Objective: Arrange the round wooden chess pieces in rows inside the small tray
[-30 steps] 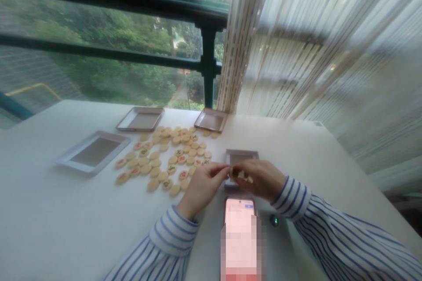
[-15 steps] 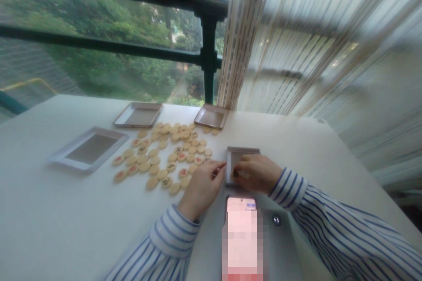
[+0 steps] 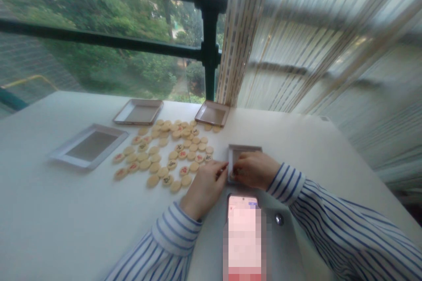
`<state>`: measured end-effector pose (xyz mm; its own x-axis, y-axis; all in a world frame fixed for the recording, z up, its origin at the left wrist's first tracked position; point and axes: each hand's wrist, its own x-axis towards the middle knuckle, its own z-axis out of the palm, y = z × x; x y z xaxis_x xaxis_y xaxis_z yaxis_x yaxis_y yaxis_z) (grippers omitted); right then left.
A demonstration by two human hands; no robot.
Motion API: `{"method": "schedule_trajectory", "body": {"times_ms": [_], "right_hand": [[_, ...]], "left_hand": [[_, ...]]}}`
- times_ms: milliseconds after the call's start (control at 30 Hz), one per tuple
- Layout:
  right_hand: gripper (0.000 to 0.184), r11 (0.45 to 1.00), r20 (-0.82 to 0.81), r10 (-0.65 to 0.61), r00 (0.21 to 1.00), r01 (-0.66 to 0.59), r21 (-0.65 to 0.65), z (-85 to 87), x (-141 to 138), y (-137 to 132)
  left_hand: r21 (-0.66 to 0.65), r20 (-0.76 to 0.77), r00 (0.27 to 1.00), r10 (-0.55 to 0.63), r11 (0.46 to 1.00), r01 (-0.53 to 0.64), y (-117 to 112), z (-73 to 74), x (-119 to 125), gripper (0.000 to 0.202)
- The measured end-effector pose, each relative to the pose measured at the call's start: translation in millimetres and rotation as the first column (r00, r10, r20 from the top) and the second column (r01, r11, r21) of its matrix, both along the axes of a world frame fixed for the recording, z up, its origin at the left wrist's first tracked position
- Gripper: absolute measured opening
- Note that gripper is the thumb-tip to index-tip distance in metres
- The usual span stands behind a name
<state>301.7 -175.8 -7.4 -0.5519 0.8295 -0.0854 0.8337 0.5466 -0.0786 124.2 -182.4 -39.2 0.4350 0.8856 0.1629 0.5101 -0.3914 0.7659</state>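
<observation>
Several round wooden game discs [image 3: 168, 153] with red or black marks lie scattered on the white table [image 3: 49, 210]. A small grey tray [image 3: 245, 150] sits just right of them. My right hand [image 3: 255, 170] rests over the near part of this tray, fingers curled down into it; what they hold is hidden. My left hand [image 3: 206, 184] lies at the tray's left edge, thumb and fingertips pinched together against the rim. Both sleeves are blue-striped.
Three more shallow trays stand further off: one at the left [image 3: 89, 145], one at the back [image 3: 139, 111] and one by the window post [image 3: 212, 114]. A phone [image 3: 244, 228] lies at the near edge, with a small round object [image 3: 278, 219] beside it. Curtains hang at the right.
Both hands have come down from just above the table onto the small tray. The right hand's fingers now reach into it.
</observation>
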Motion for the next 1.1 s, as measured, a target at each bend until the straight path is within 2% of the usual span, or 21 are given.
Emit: {"method": "schedule_trajectory", "body": {"times_ms": [300, 600, 1100], "right_hand": [[0.024, 0.998, 0.034, 0.01, 0.999, -0.009, -0.057, 3.9, -2.8, 3.4], [0.025, 0.998, 0.045, 0.059, 0.997, -0.058, -0.017, 2.4, -1.5, 3.3], [0.026, 0.994, 0.084, 0.057, 0.995, -0.049, -0.096, 8.9, -1.5, 4.8]], "left_hand": [[-0.029, -0.034, 0.999, -0.018, 0.999, 0.017, -0.8, -2.6, 1.6, 0.031], [-0.035, -0.022, 0.999, -0.025, 0.999, 0.024, -0.5, -4.7, 1.1, 0.033], [0.012, -0.033, 0.999, -0.008, 1.0, 0.008, -1.2, -6.6, 1.5, 0.031]]}}
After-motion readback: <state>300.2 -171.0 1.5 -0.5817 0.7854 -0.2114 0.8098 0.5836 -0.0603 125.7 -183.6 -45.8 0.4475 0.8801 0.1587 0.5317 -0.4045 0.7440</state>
